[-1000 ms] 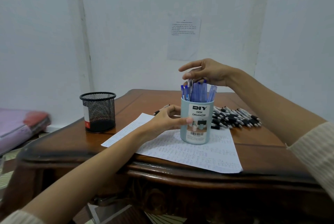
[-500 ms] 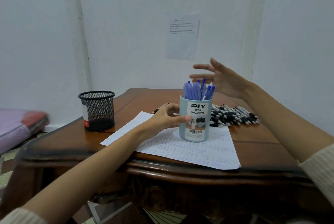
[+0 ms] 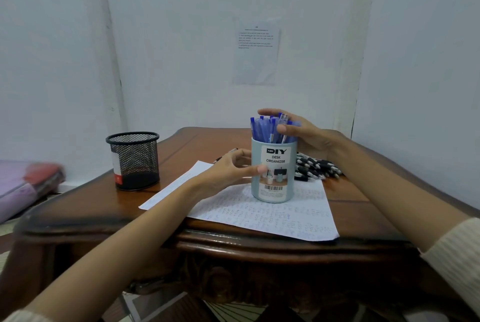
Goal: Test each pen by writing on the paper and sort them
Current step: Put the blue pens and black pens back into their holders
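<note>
So the blue cup (image 3: 272,173) with the DIY DESK ORGANIZER label stands upright on the paper (image 3: 262,217), close to the near edge of the table (image 3: 363,207). It's stuffed with blue pens (image 3: 263,130), all standing up and poking out over the rim.

The left hand (image 3: 230,171) grips the cup from its left side. The thumb lies across the front next to the label and the fingers curl round towards the back.

The right hand (image 3: 307,138) is up at the top of the cup, wrapped round the bunch of pens. Its thumb is in front of them and its fingers reach over behind the tips. It looks like it's holding the whole bundle rather than one pen, but honestly I can't tell how tight.

Just right of the cup and a bit behind it, there's a pile of black pens (image 3: 315,168) lying flat on the table. One dark pen (image 3: 228,153) peeks out behind the left hand. Well off to the cup's left stands a black mesh cup (image 3: 133,160), and I can't see inside it. Past the cup, a printed sheet (image 3: 257,54) is stuck on the wall.
</note>
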`<state>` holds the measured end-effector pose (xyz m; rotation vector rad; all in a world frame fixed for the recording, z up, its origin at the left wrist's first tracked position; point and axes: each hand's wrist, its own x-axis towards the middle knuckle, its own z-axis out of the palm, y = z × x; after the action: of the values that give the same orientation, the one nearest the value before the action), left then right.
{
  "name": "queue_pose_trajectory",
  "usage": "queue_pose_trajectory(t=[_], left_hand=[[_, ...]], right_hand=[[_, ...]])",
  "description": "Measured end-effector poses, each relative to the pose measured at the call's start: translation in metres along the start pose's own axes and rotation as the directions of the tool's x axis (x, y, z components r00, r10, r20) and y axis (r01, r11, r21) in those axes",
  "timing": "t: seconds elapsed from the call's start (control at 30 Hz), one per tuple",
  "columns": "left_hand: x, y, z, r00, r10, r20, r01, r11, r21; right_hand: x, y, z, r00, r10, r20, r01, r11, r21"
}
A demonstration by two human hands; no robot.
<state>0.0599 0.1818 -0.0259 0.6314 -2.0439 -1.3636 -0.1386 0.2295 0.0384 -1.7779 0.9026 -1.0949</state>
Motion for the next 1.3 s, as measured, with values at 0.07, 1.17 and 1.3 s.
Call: queue_pose_trajectory(t=[0.07,1.17,1.3], left_hand=[[0.0,-0.003,-0.006,0.999,-0.023,0.034,0.02,0.996,0.091],[-0.004,-0.02,0.006,0.988,0.084,0.131,-0.155,0.644,0.749],[-0.004,-0.019,0.007,0.988,0.087,0.131,-0.156,0.641,0.752]], right_hand=[[-0.007,0.005,-0.005,1.0,0.021,0.0,-0.021,0.999,0.04],[-0.112,-0.01,-0.087,0.701,0.055,-0.711,-0.256,0.95,-0.178],[-0.133,0.001,-0.104,0.621,0.105,-0.776,-0.316,0.94,-0.126]])
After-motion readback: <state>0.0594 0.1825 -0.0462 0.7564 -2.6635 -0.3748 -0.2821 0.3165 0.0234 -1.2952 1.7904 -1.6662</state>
